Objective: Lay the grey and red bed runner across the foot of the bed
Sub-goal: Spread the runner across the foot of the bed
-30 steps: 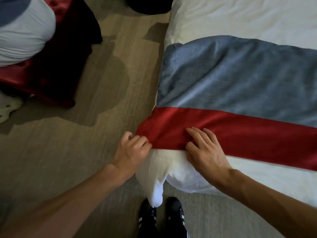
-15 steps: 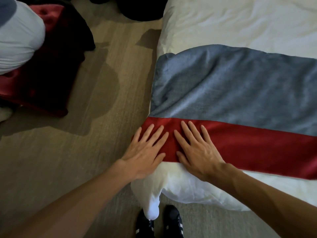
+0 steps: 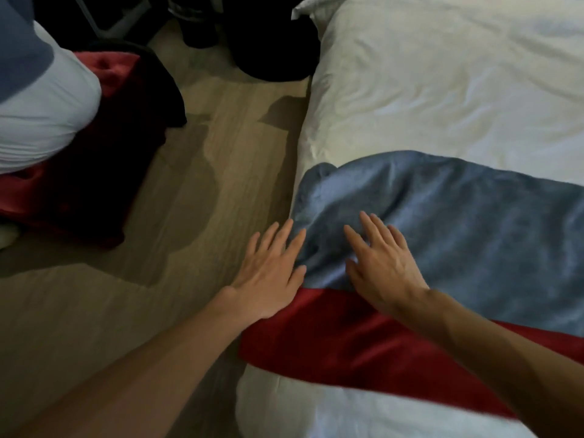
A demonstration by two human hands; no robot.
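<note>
The grey and red bed runner (image 3: 474, 241) lies across the white bed (image 3: 442, 90), grey band farther from me, red band nearer. Its left end hangs slightly over the bed's left edge, and the grey part is wrinkled there. My left hand (image 3: 271, 273) lies flat with straight fingers at the runner's left edge, fingertips on the grey cloth. My right hand (image 3: 382, 260) rests flat on the grey band just to the right, fingers spread, heel of the hand at the seam with the red band.
Wood-look floor (image 3: 177, 248) runs along the bed's left side. A dark red and black cushion or blanket pile (image 3: 94, 184) with a white and blue pillow (image 3: 41, 115) sits at the left. Dark objects (image 3: 271, 42) stand on the floor near the bed's far corner.
Both hands slid forward from the red band onto the grey band, staying flat. A second ago the left hand was curled at the runner's corner. The view has tilted upward.
</note>
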